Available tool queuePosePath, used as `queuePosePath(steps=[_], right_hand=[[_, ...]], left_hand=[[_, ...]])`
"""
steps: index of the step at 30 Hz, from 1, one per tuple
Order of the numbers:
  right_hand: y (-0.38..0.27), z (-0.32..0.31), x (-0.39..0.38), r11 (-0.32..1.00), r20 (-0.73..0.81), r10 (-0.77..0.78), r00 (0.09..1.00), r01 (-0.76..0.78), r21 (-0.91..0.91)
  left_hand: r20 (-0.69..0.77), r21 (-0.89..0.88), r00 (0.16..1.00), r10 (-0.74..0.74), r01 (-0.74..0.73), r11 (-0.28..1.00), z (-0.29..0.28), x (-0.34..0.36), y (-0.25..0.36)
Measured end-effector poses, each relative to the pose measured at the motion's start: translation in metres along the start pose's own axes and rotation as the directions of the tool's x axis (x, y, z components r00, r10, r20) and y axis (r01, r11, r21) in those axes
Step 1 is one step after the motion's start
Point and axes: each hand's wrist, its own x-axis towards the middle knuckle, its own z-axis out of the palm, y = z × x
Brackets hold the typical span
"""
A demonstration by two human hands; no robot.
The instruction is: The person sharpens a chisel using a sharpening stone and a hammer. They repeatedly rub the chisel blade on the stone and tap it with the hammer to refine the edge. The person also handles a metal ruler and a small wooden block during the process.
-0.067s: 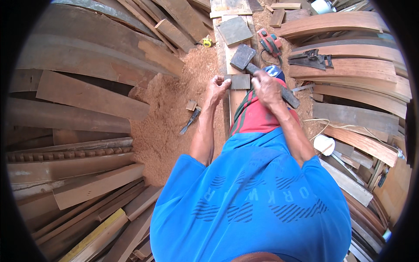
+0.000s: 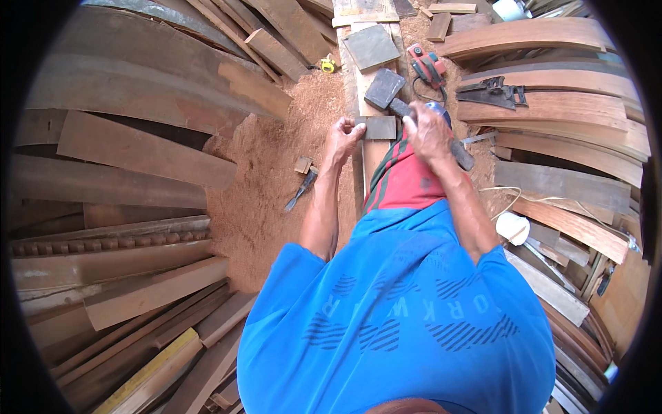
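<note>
In my right hand (image 2: 429,136) is the handle of a mallet with a dark, blocky head (image 2: 384,89). The head hangs over the narrow plank, and the handle's butt pokes out past the lower side of my fist. My left hand (image 2: 342,142) pinches the left end of a small dark rectangular block (image 2: 379,127) with thumb and fingers. That block lies across the pale plank (image 2: 376,169), just below the mallet head. A grey square plate (image 2: 371,47) rests on the same plank farther off. My red-clad leg (image 2: 414,181) lies along the plank's right side.
On the sawdust at left lie a chisel (image 2: 301,189) and a small wood offcut (image 2: 303,164). A yellow tape measure (image 2: 328,65) sits farther off. Right of the plank are a red power tool (image 2: 427,67) and a handsaw (image 2: 492,94) on stacked boards. Lumber (image 2: 138,148) fills the left side.
My right hand has shifted slightly right and its grip on the handle has turned a little. The mallet head and my left hand are almost where they were.
</note>
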Motion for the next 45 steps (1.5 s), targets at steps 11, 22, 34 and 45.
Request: queuePosePath(steps=[11,22,34,45], right_hand=[[0.038,-0.022,0.039,0.982,0.26,-0.167,0.951,0.185,-0.044],[0.024,-0.018,-0.001,0.95,0.192,-0.231,0.954,0.264,-0.168],[0.007,-0.016,-0.016,0.96,0.099,-0.228,0.969,0.241,-0.14],[0.007,-0.031,0.004,0.997,0.244,-0.075,0.967,0.072,0.021]], left_hand=[[-0.002,-0.003,1.0,-0.016,0.016,1.0,-0.004,0.009,-0.018],[0.018,-0.038,0.999,-0.046,0.047,0.998,-0.002,0.002,0.0],[0.009,-0.1,1.0,-0.027,0.028,0.995,0.001,0.001,-0.001],[-0.009,-0.044,1.0,-0.022,0.022,0.999,0.001,-0.01,0.0]])
